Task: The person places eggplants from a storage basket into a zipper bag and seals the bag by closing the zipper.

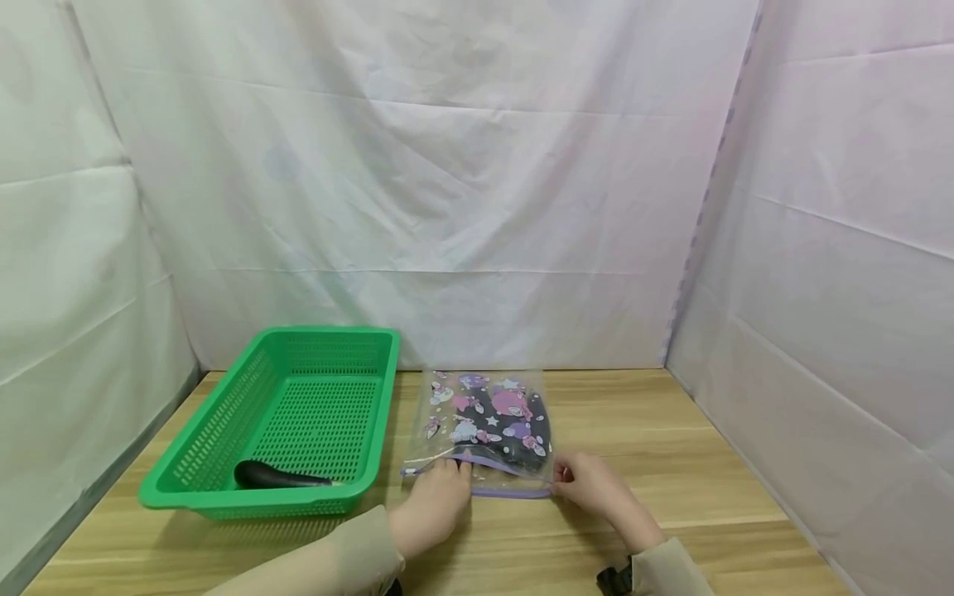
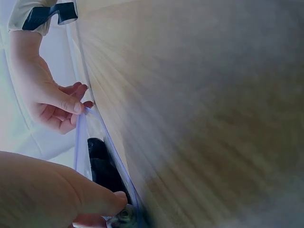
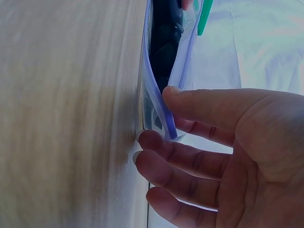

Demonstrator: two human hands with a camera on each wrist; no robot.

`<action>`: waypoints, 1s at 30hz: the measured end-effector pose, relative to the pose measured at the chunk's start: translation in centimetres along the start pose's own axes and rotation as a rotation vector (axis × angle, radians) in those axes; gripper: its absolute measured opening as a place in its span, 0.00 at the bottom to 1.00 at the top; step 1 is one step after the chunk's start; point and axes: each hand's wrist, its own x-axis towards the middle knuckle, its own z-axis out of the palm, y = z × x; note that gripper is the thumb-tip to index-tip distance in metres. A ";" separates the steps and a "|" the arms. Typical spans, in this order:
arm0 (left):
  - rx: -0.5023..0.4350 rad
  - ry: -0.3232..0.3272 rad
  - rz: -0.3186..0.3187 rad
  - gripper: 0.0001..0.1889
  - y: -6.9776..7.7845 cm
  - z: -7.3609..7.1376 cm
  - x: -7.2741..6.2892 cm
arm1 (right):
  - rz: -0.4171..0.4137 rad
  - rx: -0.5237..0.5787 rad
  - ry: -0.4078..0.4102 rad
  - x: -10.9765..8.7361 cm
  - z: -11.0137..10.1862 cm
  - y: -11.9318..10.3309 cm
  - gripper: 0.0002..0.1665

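A clear zip bag with a cartoon print and purple zip edges lies flat on the table, its near mouth parted. Dark, glossy, long items fill its inside; from here their kind is hard to tell. At the left of the mouth, my left hand pinches the bag's edge, thumb beside a dark item with a greenish end. My right hand holds the mouth's right corner, with the thumb against the purple rim and the other fingers loosely bent.
Left of the bag stands a green perforated basket. An eggplant lies in it along the near wall. White cloth sheets enclose the wooden table at the back and sides.
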 end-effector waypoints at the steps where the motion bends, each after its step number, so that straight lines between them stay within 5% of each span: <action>1: 0.002 0.008 0.000 0.30 0.0 0.1 0.1 | 0.001 0.001 0.002 0.0 0.0 0.0 0.13; 8: 0.013 0.072 0.000 0.31 -0.4 1.0 1.0 | -0.003 -0.010 0.016 0.0 -0.2 0.0 0.14; 17: 0.014 -0.013 -0.013 0.28 -0.6 1.5 1.7 | -0.010 -0.017 0.015 0.1 0.1 0.1 0.15; 30: -0.029 -0.038 -0.082 0.29 -0.1 1.7 2.1 | -0.012 -0.007 0.020 0.3 0.4 0.6 0.14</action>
